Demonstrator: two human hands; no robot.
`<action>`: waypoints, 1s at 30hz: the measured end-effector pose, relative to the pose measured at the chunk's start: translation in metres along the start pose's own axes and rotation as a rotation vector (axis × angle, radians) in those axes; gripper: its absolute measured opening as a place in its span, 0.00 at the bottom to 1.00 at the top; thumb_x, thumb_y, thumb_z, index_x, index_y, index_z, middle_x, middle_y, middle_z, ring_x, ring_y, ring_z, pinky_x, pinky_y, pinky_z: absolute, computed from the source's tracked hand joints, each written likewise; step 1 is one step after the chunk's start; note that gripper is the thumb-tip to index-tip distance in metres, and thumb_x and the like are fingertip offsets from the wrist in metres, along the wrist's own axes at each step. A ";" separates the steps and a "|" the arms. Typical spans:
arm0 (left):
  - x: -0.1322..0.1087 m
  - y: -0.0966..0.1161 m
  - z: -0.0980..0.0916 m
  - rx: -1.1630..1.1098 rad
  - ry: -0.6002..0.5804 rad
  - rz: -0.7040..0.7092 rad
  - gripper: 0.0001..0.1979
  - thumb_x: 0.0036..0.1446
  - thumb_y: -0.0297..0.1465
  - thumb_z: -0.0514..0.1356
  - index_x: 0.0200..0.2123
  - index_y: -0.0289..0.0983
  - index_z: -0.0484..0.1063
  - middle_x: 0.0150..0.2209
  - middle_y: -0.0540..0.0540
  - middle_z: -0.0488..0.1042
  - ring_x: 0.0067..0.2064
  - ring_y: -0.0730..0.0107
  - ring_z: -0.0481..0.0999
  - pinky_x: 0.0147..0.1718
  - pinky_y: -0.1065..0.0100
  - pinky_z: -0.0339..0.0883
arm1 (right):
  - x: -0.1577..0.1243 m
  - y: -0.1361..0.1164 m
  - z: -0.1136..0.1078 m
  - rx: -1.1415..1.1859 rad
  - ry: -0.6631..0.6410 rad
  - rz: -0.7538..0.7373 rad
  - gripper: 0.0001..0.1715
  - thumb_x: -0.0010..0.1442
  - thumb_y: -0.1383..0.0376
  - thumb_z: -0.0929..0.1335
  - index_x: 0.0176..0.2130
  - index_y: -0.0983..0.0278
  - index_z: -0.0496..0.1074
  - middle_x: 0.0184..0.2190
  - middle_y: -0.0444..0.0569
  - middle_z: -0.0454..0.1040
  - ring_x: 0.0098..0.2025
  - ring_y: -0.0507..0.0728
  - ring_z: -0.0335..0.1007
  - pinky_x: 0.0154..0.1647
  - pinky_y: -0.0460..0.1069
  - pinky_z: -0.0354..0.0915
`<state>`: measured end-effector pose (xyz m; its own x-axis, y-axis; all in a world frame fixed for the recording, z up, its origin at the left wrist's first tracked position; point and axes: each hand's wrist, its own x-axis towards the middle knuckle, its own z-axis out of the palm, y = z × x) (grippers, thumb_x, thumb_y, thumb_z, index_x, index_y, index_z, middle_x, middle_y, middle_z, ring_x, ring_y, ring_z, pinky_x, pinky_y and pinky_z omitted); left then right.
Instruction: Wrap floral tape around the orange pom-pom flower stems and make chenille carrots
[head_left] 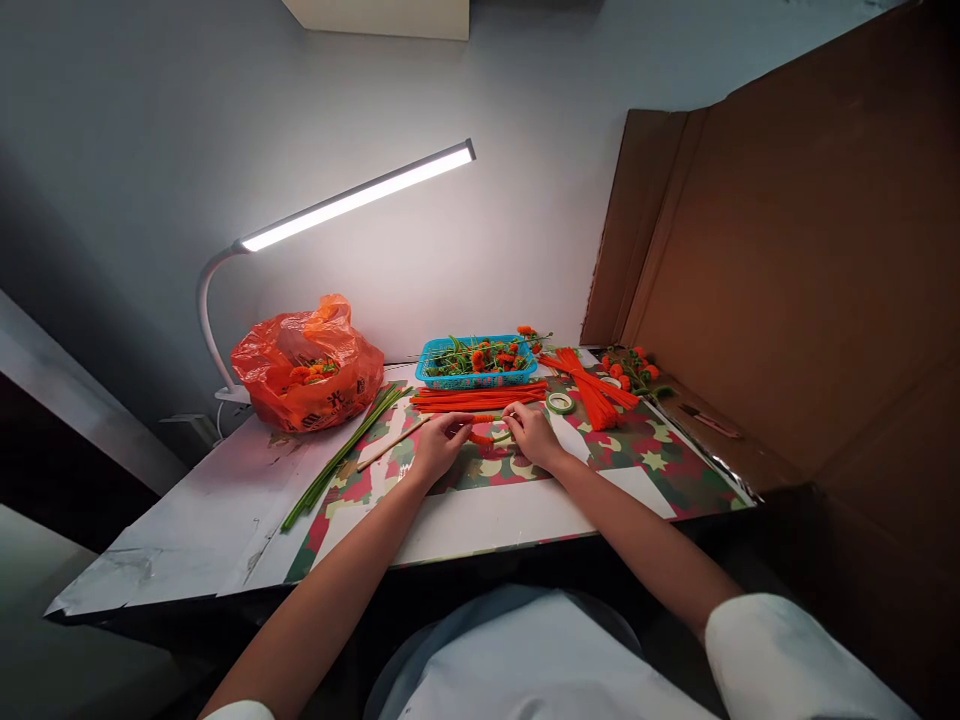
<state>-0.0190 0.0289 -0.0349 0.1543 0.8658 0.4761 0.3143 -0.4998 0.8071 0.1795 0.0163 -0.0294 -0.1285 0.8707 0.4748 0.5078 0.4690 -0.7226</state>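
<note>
Both hands meet over the middle of the table, fingers closed on a small bent piece with orange wrapping and green ends. My left hand (442,446) pinches the left side of the orange and green piece (484,420). On its right side, my right hand (531,434) grips a green part between thumb and fingers. Just behind the hands lies a bundle of orange strips (480,398). A roll of green tape (560,403) rests right of that bundle. Beside my left hand is a thin wooden stick (391,445).
A blue basket (476,380) of orange flowers stands at the back. More orange strips (592,395) and flowers (630,370) lie right. Green stems (334,470) and an orange bag (307,370) are left, under a lamp (360,198). Cardboard (787,250) rises at the right.
</note>
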 end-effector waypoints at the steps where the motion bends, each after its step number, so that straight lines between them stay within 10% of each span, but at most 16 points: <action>1: 0.000 0.000 0.000 0.007 -0.003 0.003 0.11 0.51 0.33 0.60 0.36 0.36 0.78 0.29 0.45 0.79 0.28 0.66 0.77 0.29 0.68 0.70 | 0.000 0.000 0.000 -0.008 0.000 -0.002 0.06 0.59 0.66 0.61 0.31 0.61 0.66 0.17 0.40 0.62 0.19 0.52 0.56 0.23 0.46 0.48; 30: 0.002 -0.001 0.000 -0.048 0.052 -0.018 0.12 0.50 0.36 0.61 0.35 0.36 0.78 0.31 0.44 0.80 0.29 0.66 0.78 0.27 0.67 0.72 | 0.000 0.007 -0.001 -0.007 0.001 -0.060 0.17 0.59 0.67 0.59 0.39 0.62 0.75 0.19 0.43 0.68 0.21 0.52 0.60 0.24 0.46 0.54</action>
<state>-0.0190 0.0313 -0.0352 0.1002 0.8728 0.4776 0.2710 -0.4858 0.8310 0.1840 0.0195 -0.0334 -0.1582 0.8409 0.5176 0.5052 0.5193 -0.6892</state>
